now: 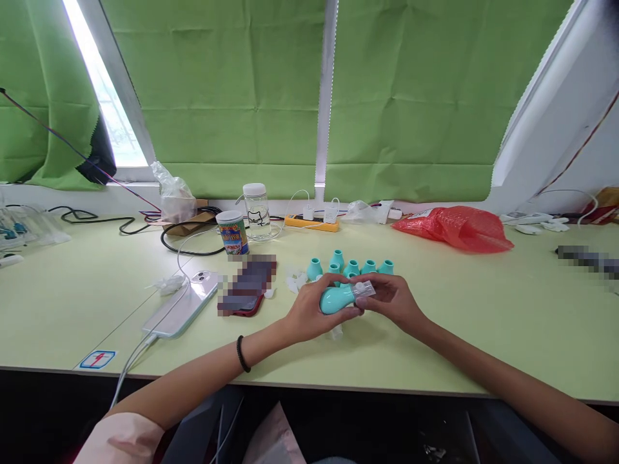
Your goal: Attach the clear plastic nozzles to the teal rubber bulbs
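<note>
My left hand is wrapped round a smooth teal bulb-shaped piece, held sideways just above the table, its narrow neck pointing right. At that neck sits a clear plastic tip, pinched by the fingers of my right hand. Whether the tip is fully seated on the neck, I cannot tell. Behind my hands stand several teal bulb-shaped pieces with open necks facing up, some partly hidden by my fingers. Small translucent scraps lie left of them, and another clear bit is under my left hand.
Left of my hands are a dark red-edged phone and a pale phone with a white cable. Farther back stand a printed can, a clear jar and an orange power strip. A red plastic bag lies back right.
</note>
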